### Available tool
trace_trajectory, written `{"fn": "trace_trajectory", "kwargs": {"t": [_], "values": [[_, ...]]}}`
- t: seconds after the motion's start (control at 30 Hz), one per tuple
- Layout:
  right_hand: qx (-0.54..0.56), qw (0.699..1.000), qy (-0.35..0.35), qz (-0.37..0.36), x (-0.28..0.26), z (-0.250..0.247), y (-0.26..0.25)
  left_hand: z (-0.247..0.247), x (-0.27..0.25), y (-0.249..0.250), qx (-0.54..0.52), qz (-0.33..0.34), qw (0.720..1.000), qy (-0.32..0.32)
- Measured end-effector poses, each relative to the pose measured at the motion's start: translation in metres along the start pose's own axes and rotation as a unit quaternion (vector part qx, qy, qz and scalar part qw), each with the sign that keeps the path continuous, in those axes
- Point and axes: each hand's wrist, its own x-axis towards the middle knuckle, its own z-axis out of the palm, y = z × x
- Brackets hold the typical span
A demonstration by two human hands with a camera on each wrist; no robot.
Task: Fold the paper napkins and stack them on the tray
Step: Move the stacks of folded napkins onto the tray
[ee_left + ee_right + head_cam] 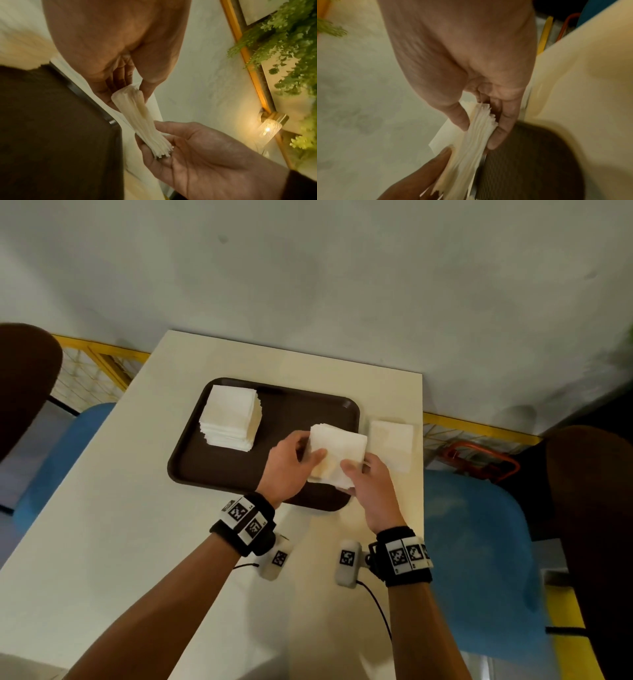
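Both hands hold one thick bundle of folded white napkins (337, 455) above the right end of the brown tray (284, 419). My left hand (291, 465) grips the bundle's left side, thumb on top. My right hand (368, 484) pinches its near right corner. The left wrist view shows the bundle's layered edge (137, 115) between thumb and fingers of both hands; the right wrist view shows that edge (477, 129) too. A tall stack of folded napkins (231, 416) stands on the tray's far left. More flat napkins (392, 445) lie on the table right of the tray.
The cream table (113, 508) has blue chairs at its left (58, 460) and right (479, 553). A yellow mesh rail (479, 428) and an orange object (479, 460) sit beyond the right edge. A wall lamp (269, 128) and green plants (283, 40) show in the left wrist view.
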Motion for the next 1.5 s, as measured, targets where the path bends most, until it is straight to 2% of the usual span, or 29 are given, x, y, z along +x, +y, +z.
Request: {"fn": "trace_trajectory", "kwargs": {"t": [0.13,0.3,0.4,0.5,0.67,0.93,1.17,1.3,1.5], "values": [[-0.018,1.0,0.006,-0.01,0.022,0.04,-0.005,-0.04,0.016,-0.008,0.102,0.072,0.99,0.065],[-0.094,0.995,0.014,0.002,0.046,0.086,-0.018,-0.091,0.04,-0.031,0.224,0.128,0.955,0.149],[-0.129,0.991,0.01,0.015,0.058,0.113,-0.022,-0.112,0.055,-0.052,0.288,0.141,0.937,0.139],[-0.168,0.985,0.023,0.028,0.066,0.13,-0.025,-0.123,0.066,-0.07,0.322,0.106,0.936,0.097],[-0.251,0.965,0.072,0.029,0.069,0.144,-0.026,-0.121,0.066,-0.083,0.321,0.098,0.939,0.08],[-0.358,0.932,0.06,0.016,0.069,0.153,-0.032,-0.121,0.07,-0.081,0.306,0.114,0.941,0.087],[-0.427,0.904,0.034,-0.004,0.07,0.121,-0.034,-0.111,0.07,-0.063,0.289,0.131,0.943,0.097],[-0.389,0.916,0.086,-0.058,0.072,0.077,-0.032,-0.083,0.065,-0.04,0.255,0.136,0.954,0.086],[-0.331,0.921,0.202,-0.037,0.06,-0.01,-0.042,-0.009,0.058,-0.003,0.174,0.136,0.975,-0.001]]}}
